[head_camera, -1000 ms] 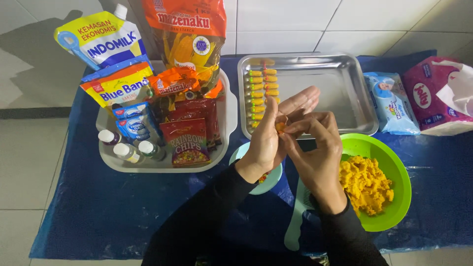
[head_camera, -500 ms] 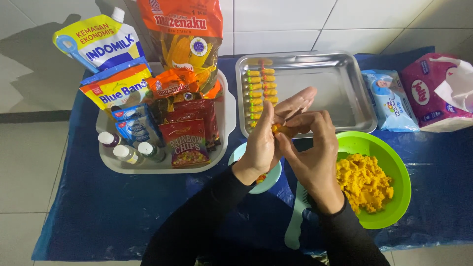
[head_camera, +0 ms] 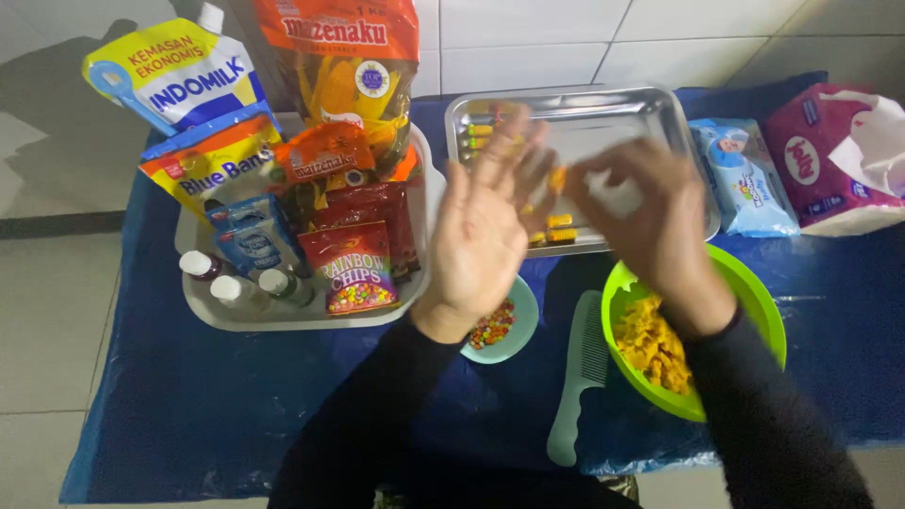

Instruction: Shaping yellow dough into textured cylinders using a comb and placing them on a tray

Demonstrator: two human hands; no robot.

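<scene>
The left hand [head_camera: 485,236] is flat and holds nothing, while the right hand [head_camera: 650,221] pinches a small orange piece [head_camera: 558,178] over the metal tray [head_camera: 693,151], and a loose pinch could drop it onto the counter [head_camera: 189,405].

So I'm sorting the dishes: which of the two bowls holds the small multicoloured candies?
The small pale teal bowl, just below the left hand. The other bowl, the larger bright green one, holds yellow dough-like stuff.

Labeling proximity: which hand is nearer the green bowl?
Right. The right hand hangs just above the green bowl's far rim; the left hand is off to its left, above the small teal dish.
</scene>
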